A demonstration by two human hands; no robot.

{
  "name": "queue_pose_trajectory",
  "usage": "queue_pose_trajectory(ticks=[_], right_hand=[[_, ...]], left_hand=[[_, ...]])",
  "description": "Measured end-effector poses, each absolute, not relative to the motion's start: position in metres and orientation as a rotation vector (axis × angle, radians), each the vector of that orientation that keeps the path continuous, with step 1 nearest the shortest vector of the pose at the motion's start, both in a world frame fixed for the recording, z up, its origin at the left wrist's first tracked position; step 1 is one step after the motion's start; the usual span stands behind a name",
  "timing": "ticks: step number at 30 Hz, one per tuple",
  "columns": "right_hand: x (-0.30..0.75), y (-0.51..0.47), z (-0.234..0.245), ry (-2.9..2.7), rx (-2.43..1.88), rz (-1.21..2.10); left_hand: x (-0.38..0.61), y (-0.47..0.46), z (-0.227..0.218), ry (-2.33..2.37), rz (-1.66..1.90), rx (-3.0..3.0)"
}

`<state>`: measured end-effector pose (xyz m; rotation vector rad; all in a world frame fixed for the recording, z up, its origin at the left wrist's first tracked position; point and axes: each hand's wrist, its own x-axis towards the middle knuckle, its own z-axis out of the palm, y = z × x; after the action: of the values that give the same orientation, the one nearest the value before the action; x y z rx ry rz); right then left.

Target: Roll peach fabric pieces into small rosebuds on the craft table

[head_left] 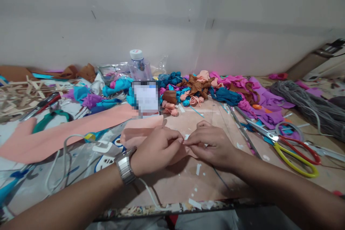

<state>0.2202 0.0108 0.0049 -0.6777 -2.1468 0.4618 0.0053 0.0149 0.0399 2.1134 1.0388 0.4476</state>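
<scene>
Above the middle of the work surface, my left hand (157,149) and my right hand (211,143) meet at their fingertips. Both are closed in a pinch on a piece of peach crepe paper (140,131). Part of this paper shows behind my left hand and a little more below the fingers; the pinched edge itself is mostly hidden. A longer peach crepe paper strip (67,133) lies to the left. Just behind my hands a phone (147,99) with a blurred screen leans upright. Finished-looking rolled paper flowers (196,100) lie behind the phone's right side.
Scissors (273,136) with red and yellow handles lie at right, near grey cord (309,104). Green-handled pliers (51,118) rest at left beside wooden sticks (24,97). A clear bottle (139,66) stands by the wall. A white cable (64,151) crosses the left side.
</scene>
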Motion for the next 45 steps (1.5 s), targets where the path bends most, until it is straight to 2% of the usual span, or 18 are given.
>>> queue_pose_trajectory(ticks=[7, 21, 31, 45], right_hand=[[0.2209, 0.0114, 0.0053, -2.161, -0.659, 0.464], [0.2198, 0.0097, 0.0104, -2.143, -0.872, 0.465], [0.2172, 0.0089, 0.0101, -1.947, -1.027, 0.835], [0.214, 0.0095, 0.01, -1.674, -1.109, 1.33]], left_hand=[[0.0051, 0.0169, 0.0362, 1.051, 0.455, 1.899], [0.0049, 0.0162, 0.0394, 1.082, 0.493, 2.011], [0.0065, 0.0121, 0.035, 1.084, 0.558, 2.453], [0.0077, 0.011, 0.0357, 1.056, 0.502, 2.574]])
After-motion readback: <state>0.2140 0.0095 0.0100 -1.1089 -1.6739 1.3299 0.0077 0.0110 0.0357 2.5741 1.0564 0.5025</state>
